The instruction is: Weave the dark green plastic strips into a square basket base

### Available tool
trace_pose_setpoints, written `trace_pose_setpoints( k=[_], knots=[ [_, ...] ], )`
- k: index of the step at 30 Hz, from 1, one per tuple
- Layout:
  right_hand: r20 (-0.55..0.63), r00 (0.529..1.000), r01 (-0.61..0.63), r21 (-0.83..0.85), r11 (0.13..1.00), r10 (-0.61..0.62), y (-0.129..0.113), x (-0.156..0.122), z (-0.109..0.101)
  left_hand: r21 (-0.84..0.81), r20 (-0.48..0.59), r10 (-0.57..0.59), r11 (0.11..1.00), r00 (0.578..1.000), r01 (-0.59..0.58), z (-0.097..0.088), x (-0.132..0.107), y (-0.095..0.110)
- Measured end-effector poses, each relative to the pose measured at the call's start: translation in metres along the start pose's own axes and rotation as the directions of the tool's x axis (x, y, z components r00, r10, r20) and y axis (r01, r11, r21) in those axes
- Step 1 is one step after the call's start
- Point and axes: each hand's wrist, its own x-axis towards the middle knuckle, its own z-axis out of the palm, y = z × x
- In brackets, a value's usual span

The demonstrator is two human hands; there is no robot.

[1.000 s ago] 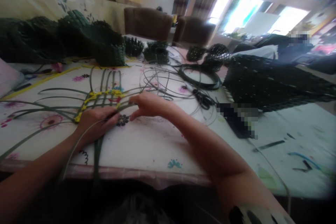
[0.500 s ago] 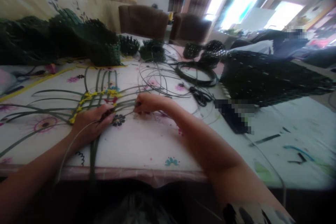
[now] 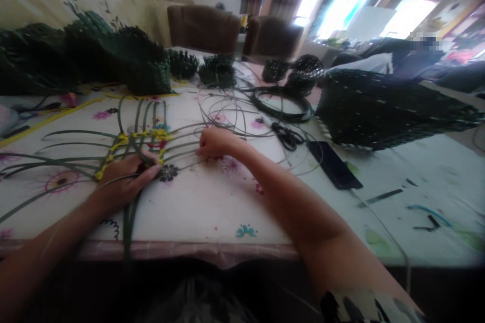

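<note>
In the head view, green plastic strips point(image 3: 182, 150) cross in an open weave, bound along its edges with a yellow strand point(image 3: 123, 138). My left hand point(image 3: 123, 179) lies over the near side of this weave, thumb and fingers pinched around strips at its near right corner. Part of the weave is hidden beneath that hand. To the right, my right hand point(image 3: 215, 142) is closed like a fist just above the table, gripping a thin strand point(image 3: 191, 163) that runs back toward my left hand. Several strip ends fan out left, and others hang over the table's front edge.
A coil of green strand point(image 3: 280, 105) and black-handled scissors point(image 3: 290, 136) lie beyond my right hand. Further right are a phone point(image 3: 335, 165) with a cable and a dark woven basket point(image 3: 379, 106). More dark woven pieces point(image 3: 140, 60) stand at the back left.
The thin strand that looped below my left wrist has shifted and now crosses closer over that hand. Both hands stay near the same places, and the view has shifted slightly.
</note>
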Motion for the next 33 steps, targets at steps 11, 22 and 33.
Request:
trace_pose_setpoints(
  k=[11,22,33],
  knots=[
    [-0.177,0.984,-0.067,-0.271,0.960,0.019,-0.028,-0.013,0.008,-0.123,0.017,0.016,0.992,1.000,-0.014,0.005,-0.006,-0.010],
    [-0.332,0.863,0.251,-0.376,0.892,-0.382,-0.084,-0.051,0.023,-0.106,0.044,0.050,0.993,0.998,-0.045,0.000,-0.003,-0.002],
    [-0.230,0.720,0.582,-0.315,0.750,-0.655,-0.039,0.015,0.067,-0.183,0.052,0.049,0.982,0.997,-0.039,-0.001,-0.002,-0.003]
  ],
)
